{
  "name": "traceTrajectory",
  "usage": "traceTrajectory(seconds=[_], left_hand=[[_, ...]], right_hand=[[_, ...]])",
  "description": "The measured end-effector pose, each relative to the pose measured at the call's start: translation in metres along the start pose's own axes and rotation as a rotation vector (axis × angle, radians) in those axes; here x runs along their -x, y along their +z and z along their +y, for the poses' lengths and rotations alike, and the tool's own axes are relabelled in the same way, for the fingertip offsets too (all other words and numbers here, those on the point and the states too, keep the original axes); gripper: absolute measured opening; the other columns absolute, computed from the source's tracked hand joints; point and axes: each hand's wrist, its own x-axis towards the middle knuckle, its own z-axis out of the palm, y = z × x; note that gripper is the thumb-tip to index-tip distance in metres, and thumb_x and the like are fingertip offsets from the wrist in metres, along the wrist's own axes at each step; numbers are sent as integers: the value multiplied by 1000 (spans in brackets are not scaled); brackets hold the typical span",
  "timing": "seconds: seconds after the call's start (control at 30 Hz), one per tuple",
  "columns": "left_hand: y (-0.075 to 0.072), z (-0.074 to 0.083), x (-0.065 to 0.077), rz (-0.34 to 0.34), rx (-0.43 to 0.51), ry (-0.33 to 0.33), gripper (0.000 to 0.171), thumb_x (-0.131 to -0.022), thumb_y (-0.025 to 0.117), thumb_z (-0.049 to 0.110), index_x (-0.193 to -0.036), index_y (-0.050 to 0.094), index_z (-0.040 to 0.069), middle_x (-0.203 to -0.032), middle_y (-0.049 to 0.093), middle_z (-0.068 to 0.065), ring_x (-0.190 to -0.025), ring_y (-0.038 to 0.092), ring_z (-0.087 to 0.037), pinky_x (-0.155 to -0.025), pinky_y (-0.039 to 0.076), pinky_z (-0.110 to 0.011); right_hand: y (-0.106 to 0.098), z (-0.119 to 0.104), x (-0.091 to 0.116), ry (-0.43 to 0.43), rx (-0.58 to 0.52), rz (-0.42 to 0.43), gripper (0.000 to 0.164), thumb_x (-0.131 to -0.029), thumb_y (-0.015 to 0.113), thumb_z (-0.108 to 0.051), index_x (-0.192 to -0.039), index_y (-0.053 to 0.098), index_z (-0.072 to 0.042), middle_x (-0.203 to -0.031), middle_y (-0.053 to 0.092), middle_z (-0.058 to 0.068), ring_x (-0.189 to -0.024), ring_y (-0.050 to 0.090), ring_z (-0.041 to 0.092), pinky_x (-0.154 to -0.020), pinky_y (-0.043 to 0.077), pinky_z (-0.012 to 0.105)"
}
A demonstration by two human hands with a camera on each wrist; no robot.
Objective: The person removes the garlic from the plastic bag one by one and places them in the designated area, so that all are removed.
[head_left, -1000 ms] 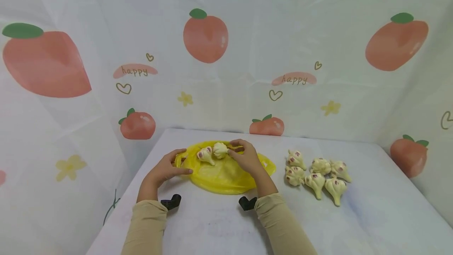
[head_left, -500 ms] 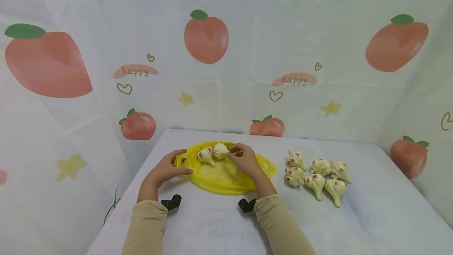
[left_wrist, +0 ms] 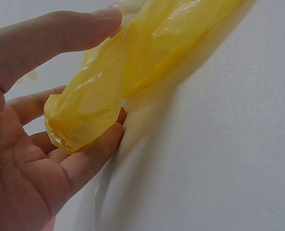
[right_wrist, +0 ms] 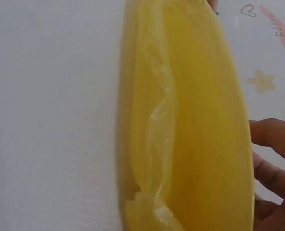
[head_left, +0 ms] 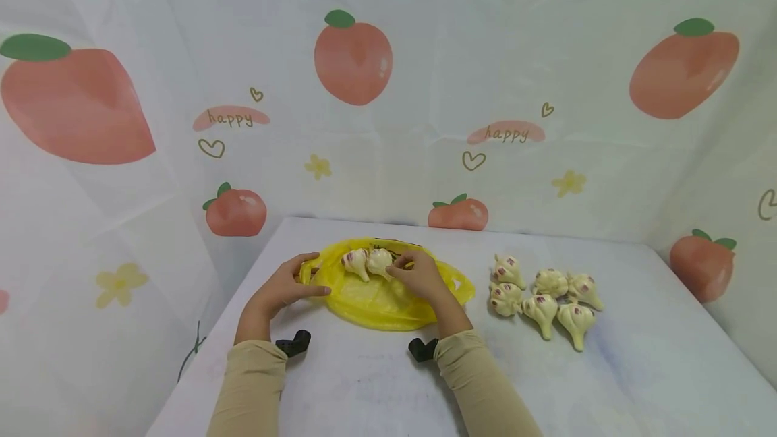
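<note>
A yellow plastic bag (head_left: 370, 309) lies spread on the table. Two pale garlic bulbs with reddish marks are side by side on it: a left bulb (head_left: 355, 261) and a right bulb (head_left: 380, 261). My right hand (head_left: 423, 276) pinches the right bulb near its stem with thumb and forefinger. In the right wrist view, the yellow bag (right_wrist: 200, 115) hides the bulbs and part of that hand. My left hand (head_left: 282, 290) is at the bag's left end, thumb and fingers spread apart. In the left wrist view, the bag's handle (left_wrist: 87, 115) rests loosely against those fingers.
Several more garlic bulbs (head_left: 540, 314) lie grouped on the white table (head_left: 376, 390) to the right of the bag. A printed white curtain (head_left: 425, 174) stands behind the table. Black camera mounts (head_left: 294, 344) sit at both wrists.
My right fingers have come slightly down, and the right bulb has turned so its stem points lower. The left bulb has shifted a little. My left hand keeps its place at the bag.
</note>
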Motion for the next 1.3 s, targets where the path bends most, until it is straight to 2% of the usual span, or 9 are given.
traceTrajectory(seconds=[0.1,0.2,0.37,0.5,0.63,0.77,0.87,1.1,1.3], left_hand=[[0,0,0,2,-5,-3,100,-81,91,41,-164,39,20,-170,34,-18,-142,40,-39,-122,39,-63],[-1,0,-1,-1,-3,-2,100,-82,91,40,-164,38,20,-170,34,-18,-142,40,-39,-122,39,-63],[0,-1,-1,0,-1,-6,101,-81,92,40,-164,38,20,-171,32,-19,-145,39,-40,-123,37,-64],[1,-1,-1,2,-5,-13,100,-81,91,40,-164,39,20,-172,30,-19,-147,36,-41,-124,34,-66],[1,-2,-1,3,-8,-15,100,-81,91,40,-164,39,20,-172,30,-20,-148,36,-42,-124,34,-66],[0,0,0,2,-11,-18,100,-81,91,41,-164,38,21,-171,31,-20,-146,38,-41,-123,36,-65],[-1,1,0,-1,-12,-20,100,-81,91,41,-164,38,21,-171,31,-19,-145,38,-40,-123,37,-64],[0,3,2,0,-2,-11,100,-82,91,38,-164,38,19,-170,32,-19,-144,39,-40,-123,37,-64],[0,3,3,-2,-1,-24,102,-80,92,38,-164,38,20,-171,32,-20,-144,39,-41,-123,38,-64]], right_hand=[[1,0,0,0,5,-11,20,-97,79,-26,-97,72,-8,-107,69,9,-97,65,23,-77,55,31],[2,0,0,-27,-18,-18,23,-95,81,-23,-108,71,-7,-117,70,11,-107,68,28,-86,60,38],[5,-1,0,-92,-45,-73,47,-95,80,-19,-138,65,-7,-142,64,14,-127,63,37,-104,57,52],[8,-2,2,-130,-26,-117,56,-96,79,-18,-148,60,-8,-153,57,13,-134,59,39,-111,53,54],[11,-3,2,-142,-33,-125,50,-97,79,-17,-142,63,-8,-149,59,14,-132,60,39,-109,55,52],[11,-3,2,-121,-38,-129,39,-95,81,-18,-129,65,-9,-137,64,12,-126,63,35,-105,58,49],[11,-4,1,-110,-28,-135,37,-94,83,-19,-124,64,-9,-131,65,12,-122,64,33,-105,58,48],[9,-8,2,-83,-31,-141,37,-93,84,-21,-122,64,-11,-128,66,10,-118,65,29,-107,57,46],[6,-11,4,-101,-32,-129,37,-93,84,-22,-122,66,-10,-127,67,10,-119,66,31,-105,58,47]])
